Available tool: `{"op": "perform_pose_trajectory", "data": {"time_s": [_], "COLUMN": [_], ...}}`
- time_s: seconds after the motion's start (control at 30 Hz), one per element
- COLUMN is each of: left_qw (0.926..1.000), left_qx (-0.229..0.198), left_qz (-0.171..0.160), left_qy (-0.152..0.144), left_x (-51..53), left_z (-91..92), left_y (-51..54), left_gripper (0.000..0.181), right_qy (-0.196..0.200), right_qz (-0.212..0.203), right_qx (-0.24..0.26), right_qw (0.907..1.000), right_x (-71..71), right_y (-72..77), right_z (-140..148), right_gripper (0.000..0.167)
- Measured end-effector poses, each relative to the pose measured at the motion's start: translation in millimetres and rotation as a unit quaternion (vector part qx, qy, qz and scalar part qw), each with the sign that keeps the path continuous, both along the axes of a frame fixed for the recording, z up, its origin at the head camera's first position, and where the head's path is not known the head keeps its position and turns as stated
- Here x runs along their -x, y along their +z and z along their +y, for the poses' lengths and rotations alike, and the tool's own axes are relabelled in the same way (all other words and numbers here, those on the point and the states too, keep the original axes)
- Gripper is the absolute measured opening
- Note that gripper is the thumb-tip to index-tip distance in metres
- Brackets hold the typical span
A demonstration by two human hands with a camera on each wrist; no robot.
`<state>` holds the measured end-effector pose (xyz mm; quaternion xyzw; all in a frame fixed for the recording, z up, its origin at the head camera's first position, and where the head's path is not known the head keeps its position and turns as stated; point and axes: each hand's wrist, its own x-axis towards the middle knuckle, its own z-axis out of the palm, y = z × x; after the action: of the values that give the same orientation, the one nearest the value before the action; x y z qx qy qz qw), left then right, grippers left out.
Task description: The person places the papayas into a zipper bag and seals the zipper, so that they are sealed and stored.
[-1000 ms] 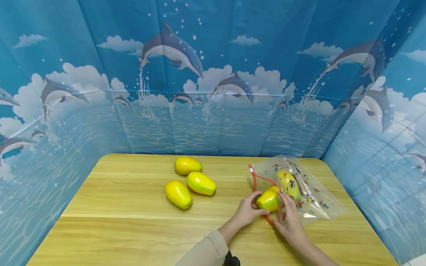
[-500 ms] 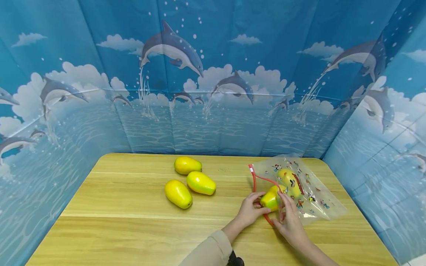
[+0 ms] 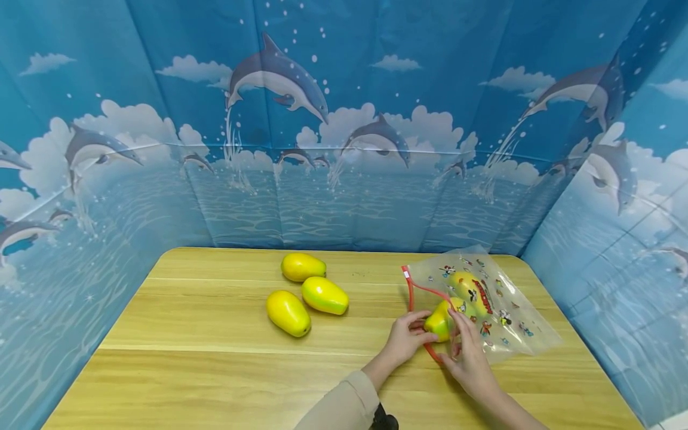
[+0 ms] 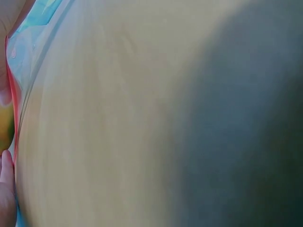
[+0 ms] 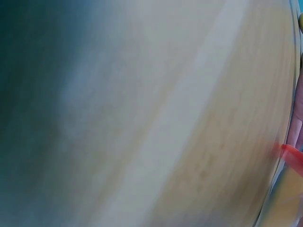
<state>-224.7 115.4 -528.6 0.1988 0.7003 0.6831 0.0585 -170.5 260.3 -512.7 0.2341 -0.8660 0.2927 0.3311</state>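
Observation:
A clear zip bag (image 3: 516, 325) with cartoon prints and a red zip edge lies at the right of the table, its mouth facing left. One yellow-green papaya (image 3: 463, 285) shows through the plastic. Another papaya (image 3: 438, 325) lies in the mouth, its right part inside. My left hand (image 3: 403, 343) holds that fruit's left end between thumb and fingers. With thumb and fingers, my right hand (image 3: 473, 361) grips the near part of the bag's mouth. Both wrist views catch only bits of fingers, the red edge (image 4: 14, 109) and fruit at their borders.
Left of the bag, three more papayas lie close together: one at the back (image 3: 303, 267), one in the middle (image 3: 325, 296) and one nearer (image 3: 288, 313). The wooden table (image 3: 215, 382) ends at a dolphin-print curtain (image 3: 344, 197) behind and on the sides.
My left hand has moved slightly right, pushing the papaya further into the bag. The bagged papaya and the plastic shifted a little. My right hand stays almost still.

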Motion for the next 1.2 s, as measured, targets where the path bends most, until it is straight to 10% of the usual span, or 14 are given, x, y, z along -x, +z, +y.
{"op": "perform_pose_trajectory", "data": {"time_s": [1.2], "left_qw": [0.9988], "left_qx": [0.021], "left_qz": [0.007], "left_qy": [0.043], "left_x": [-5.1], "left_z": [6.4], "left_y": [5.5], "left_gripper": [0.041], "right_qy": [0.016], "right_qz": [-0.02], "right_qx": [0.026], "right_qw": [0.9993], "right_x": [-1.3], "right_y": [1.1], "right_z": [0], "right_gripper": [0.105]}}
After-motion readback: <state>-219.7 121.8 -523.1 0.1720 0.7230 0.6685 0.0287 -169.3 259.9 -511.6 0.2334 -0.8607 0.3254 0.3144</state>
